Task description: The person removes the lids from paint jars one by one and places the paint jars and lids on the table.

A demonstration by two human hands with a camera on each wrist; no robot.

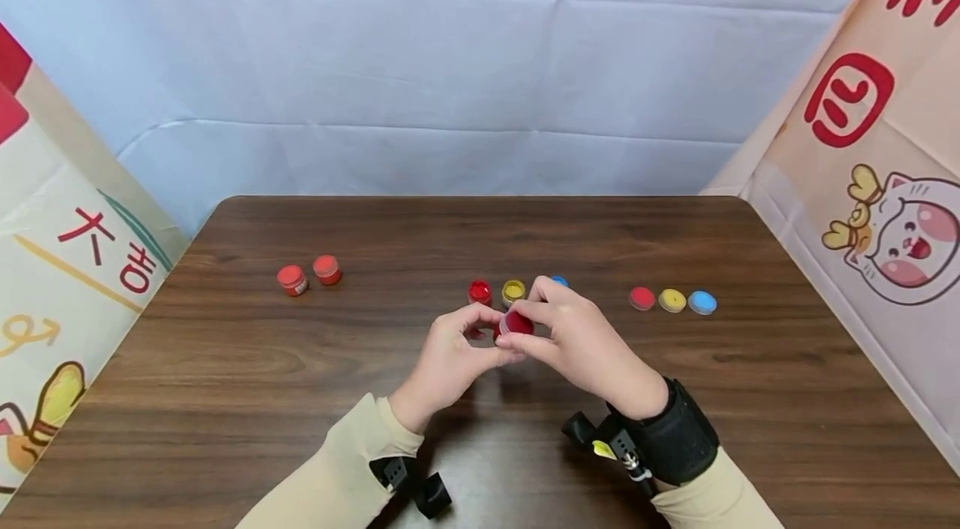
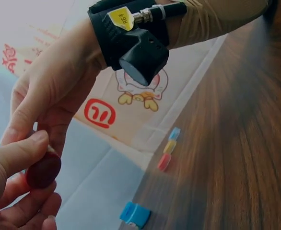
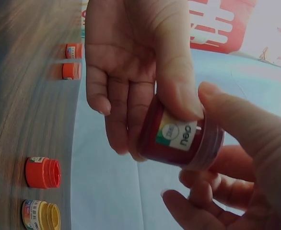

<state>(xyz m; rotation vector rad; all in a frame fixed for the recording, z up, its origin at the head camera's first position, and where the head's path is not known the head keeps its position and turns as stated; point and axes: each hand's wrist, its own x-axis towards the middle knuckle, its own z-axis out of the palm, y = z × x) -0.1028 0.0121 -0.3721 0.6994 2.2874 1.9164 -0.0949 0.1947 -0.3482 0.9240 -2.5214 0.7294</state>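
Note:
A small dark red paint jar [image 3: 171,139] with a label is held up over the table between both hands. My left hand [image 1: 450,354] grips the jar's body, its thumb lying across the label in the right wrist view. My right hand [image 1: 581,337] pinches the rim of the lid [image 1: 519,323], which is on the jar. Just behind the hands stand an uncapped red paint jar [image 1: 480,291] and an uncapped yellow paint jar [image 1: 513,291]. A blue jar [image 2: 134,214] stands farther right, mostly hidden by the right hand in the head view.
Red [image 1: 642,298], yellow [image 1: 672,301] and blue [image 1: 702,302] lids lie in a row at the right. Two capped orange-red jars [image 1: 292,280] stand at the left of the brown table [image 1: 300,429]. White cloth [image 1: 420,79] hangs behind the far edge.

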